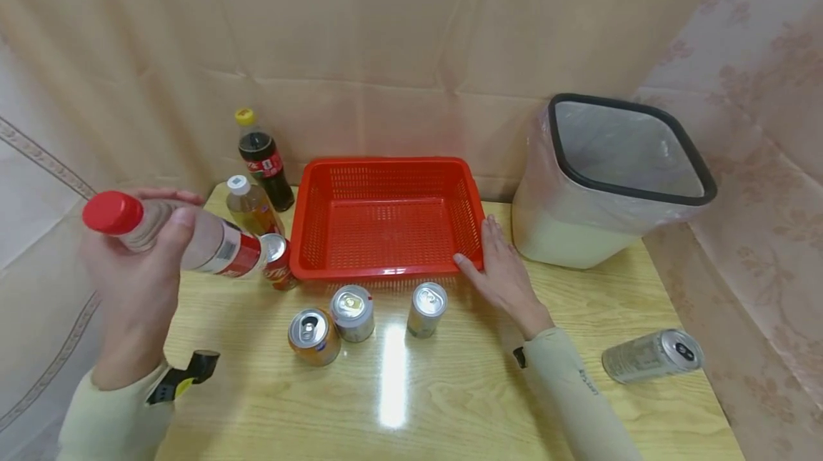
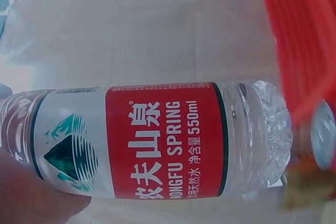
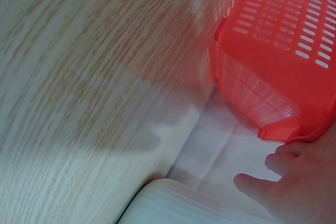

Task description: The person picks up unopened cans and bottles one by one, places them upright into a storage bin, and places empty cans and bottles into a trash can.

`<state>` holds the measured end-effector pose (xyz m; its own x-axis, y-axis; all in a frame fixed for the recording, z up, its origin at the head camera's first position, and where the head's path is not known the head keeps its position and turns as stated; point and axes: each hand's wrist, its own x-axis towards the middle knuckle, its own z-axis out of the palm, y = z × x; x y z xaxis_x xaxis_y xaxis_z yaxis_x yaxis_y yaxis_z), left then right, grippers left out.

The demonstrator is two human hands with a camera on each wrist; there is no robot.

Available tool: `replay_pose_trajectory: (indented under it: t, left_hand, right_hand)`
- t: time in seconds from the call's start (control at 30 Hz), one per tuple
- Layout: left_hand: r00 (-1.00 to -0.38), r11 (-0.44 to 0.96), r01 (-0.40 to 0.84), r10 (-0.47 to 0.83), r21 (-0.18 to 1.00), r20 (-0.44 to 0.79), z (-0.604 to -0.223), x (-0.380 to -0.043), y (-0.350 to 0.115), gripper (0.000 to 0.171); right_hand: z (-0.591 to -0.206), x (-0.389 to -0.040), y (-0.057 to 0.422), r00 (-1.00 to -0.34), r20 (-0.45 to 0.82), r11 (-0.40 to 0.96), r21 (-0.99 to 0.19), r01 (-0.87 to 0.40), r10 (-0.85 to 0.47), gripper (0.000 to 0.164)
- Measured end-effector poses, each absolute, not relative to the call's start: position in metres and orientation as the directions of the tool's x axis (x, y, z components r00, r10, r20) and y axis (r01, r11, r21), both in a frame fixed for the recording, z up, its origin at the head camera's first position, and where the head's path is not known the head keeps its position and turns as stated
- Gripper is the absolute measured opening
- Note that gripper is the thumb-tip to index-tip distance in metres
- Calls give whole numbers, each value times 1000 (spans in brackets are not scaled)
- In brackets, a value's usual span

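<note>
My left hand (image 1: pixel 138 289) grips a clear water bottle (image 2: pixel 168 140) with a red cap and a red-and-white label. The bottle is held sideways over the table's left side, cap toward the left and base toward the red basket (image 1: pixel 388 273). Liquid, if any, does not show clearly in it. On the other side, my right hand (image 1: pixel 508 279) rests against the basket's front right corner, thumb at the rim and fingers extended along the outer side. Seen from the right wrist, the fingertips (image 3: pixel 278 163) lie right at the red rim.
A cola bottle (image 1: pixel 270 171), a yellowish drink bottle (image 1: pixel 253 211) and a red can (image 1: pixel 278 261) stand left of the basket. An orange can (image 1: pixel 315 337) and two silver cans (image 1: pixel 353 313) stand in front. A lined bin (image 1: pixel 572 214) and a lying can (image 1: pixel 649 357) are at right.
</note>
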<state>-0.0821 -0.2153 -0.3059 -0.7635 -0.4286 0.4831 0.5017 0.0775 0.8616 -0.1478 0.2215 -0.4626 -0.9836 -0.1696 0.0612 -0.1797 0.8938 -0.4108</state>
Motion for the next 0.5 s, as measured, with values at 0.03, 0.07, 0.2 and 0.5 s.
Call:
replay_pose_trajectory:
  t: [0.03,0.07,0.2,0.5]
  left_hand:
    - [-770,38,521,-410,853,489,-302,-85,-211,31]
    - [-772,23,534,-394,845,498,-299,-88,-206,30]
    - [-762,-10,592,-331,806,556,-290,-102,-189,25]
    - [-818,-5,571,-87,821,568,-283,-147,-145,23]
  right_hand:
    - [-462,-147,221,-984,61,894,-410,-180,-170,102]
    - [-462,-147,221,-984,59,895,-408,-179,-170,103]
    - [-462,-144,220,-984,56,899,-399,-179,-171,103]
    - [-460,-140,220,-984,70,901,-396,-176,-161,102]
